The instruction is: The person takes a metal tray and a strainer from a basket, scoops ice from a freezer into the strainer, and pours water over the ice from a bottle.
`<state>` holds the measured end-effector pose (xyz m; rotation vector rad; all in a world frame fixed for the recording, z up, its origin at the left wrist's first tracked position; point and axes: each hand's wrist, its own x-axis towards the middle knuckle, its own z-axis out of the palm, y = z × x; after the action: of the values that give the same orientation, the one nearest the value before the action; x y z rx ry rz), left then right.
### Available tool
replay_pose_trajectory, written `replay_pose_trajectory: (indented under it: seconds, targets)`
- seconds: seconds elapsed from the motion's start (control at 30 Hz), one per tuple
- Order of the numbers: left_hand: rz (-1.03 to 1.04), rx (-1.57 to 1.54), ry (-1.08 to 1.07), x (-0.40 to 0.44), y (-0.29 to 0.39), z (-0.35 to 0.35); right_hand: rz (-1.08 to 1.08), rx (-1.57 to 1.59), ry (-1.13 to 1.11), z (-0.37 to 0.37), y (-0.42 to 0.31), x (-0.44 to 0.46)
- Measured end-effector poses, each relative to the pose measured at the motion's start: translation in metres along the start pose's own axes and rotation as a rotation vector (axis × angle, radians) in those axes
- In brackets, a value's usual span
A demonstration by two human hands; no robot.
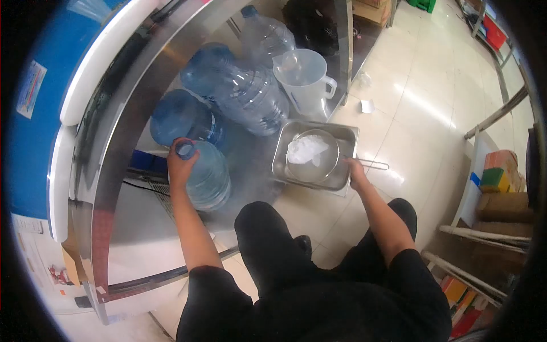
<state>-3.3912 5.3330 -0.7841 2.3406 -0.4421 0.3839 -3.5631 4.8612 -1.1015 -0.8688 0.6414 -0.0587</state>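
Note:
My left hand [181, 162] is closed round the neck of a large clear water bottle [209, 179] standing on the lower metal shelf. With its fingers at the right rim of a metal tray [277, 157], my right hand [355, 171] holds the tray at the shelf's edge. A round strainer [327, 171] with a wire handle lies in the tray, with a crumpled white item [307, 149] in it. Whether my right hand also grips the handle is hard to tell.
Behind are several big bluish bottles [250, 94] and a clear measuring jug [305, 85]. A small white paper [367, 106] lies on the tiled floor [416, 131]. Racks with boxes [504, 208] stand at the right. The metal counter's edge [122, 119] runs along the left.

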Motion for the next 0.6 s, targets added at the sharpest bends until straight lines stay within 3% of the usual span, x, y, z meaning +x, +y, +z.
replay_pose_trajectory:
  seconds: [0.23, 0.33, 0.5, 0.6]
  targets:
    - [0.070, 0.119, -0.126, 0.003, 0.020, 0.043, -0.021, -0.095, 0.209, 0.012, -0.011, -0.009]
    - [0.035, 0.134, -0.248, 0.003, 0.046, 0.071, -0.054, -0.132, 0.241, 0.010, -0.007, -0.004]
    - [0.198, 0.308, -0.521, -0.002, 0.059, 0.142, -0.230, -0.069, 0.360, -0.016, 0.043, 0.038]
    - [0.231, 0.384, -0.600, -0.006, 0.073, 0.190, -0.184, -0.170, 0.190, -0.020, 0.029, 0.029]
